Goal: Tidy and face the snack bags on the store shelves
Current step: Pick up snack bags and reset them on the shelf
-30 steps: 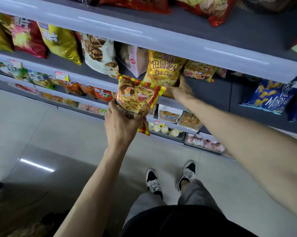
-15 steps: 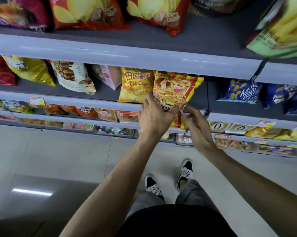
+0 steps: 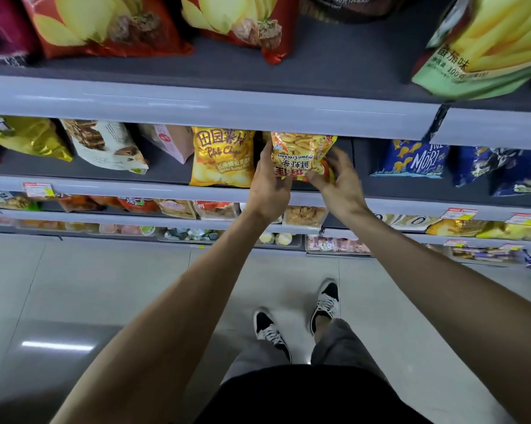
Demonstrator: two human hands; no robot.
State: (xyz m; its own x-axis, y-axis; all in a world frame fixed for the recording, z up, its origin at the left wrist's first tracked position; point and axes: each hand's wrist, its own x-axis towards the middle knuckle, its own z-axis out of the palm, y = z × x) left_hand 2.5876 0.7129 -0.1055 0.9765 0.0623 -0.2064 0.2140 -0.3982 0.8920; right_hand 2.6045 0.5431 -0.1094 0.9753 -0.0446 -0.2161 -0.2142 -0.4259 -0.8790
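An orange-and-yellow prawn cracker bag (image 3: 300,156) sits at the front of the dark middle shelf (image 3: 166,168), just above the centre of the view, its top tucked under the grey strip of the shelf above. The left hand (image 3: 268,182) grips the bag's edge at 9 o'clock with curled fingers, and the right hand (image 3: 339,185) holds its corner at 5 o'clock, thumb on the front and fingers behind, slightly blurred. The bag's print reads upside down: "Prawn Crackers" over Chinese characters, with pale crackers pictured on it. Touching it at 9 o'clock stands a yellow chip bag (image 3: 223,157) marked "Potato Chips" and "Honey Butter". Farther that way come a pink pack (image 3: 169,142), a white bag (image 3: 105,145) showing brown wafers, and a gold bag (image 3: 28,136). At 3 o'clock, well apart, a blue bag (image 3: 410,159) reads "MORI". On the top shelf, at 11 and 12 o'clock, lie two red bags (image 3: 105,22) printed with potato slices, and at 1 o'clock a green bag (image 3: 484,44) of fries, marked 100 with Chinese writing. Price tags (image 3: 458,213) hang on the lower shelf edges above small packets. Below, at 6 o'clock, black-and-white shoes (image 3: 271,333) stand on a pale tiled floor (image 3: 105,286).
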